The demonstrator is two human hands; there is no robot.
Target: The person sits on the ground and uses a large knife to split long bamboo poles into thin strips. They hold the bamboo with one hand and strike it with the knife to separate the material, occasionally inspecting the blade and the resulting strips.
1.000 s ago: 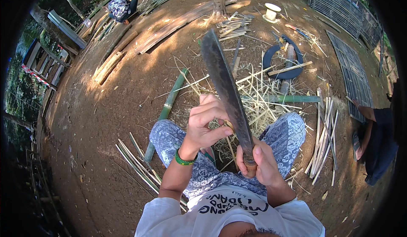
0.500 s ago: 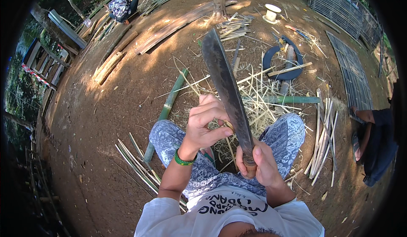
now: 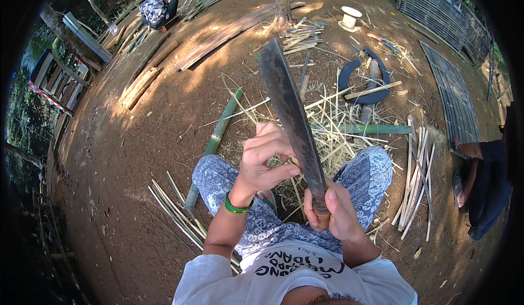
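My right hand [image 3: 337, 209] is wrapped round the wooden handle of a machete [image 3: 292, 116], whose broad dark blade points up and away to the left. Close to the blade's left side, my left hand [image 3: 267, 157] is closed in a pinch on a thin bamboo strip [image 3: 298, 189]. Only part of that strip shows; fingers and blade cover the rest. Beneath both hands, between my knees, lies a tangle of pale bamboo shavings [image 3: 333, 122].
Green bamboo poles [image 3: 221, 125] lie left and ahead. Split bamboo strips [image 3: 417, 185] are piled at right, more strips [image 3: 174, 209] at left. A dark ring-shaped thing [image 3: 343, 81] lies ahead. A person [image 3: 483, 182] is at right, another person [image 3: 155, 9] crouches far left.
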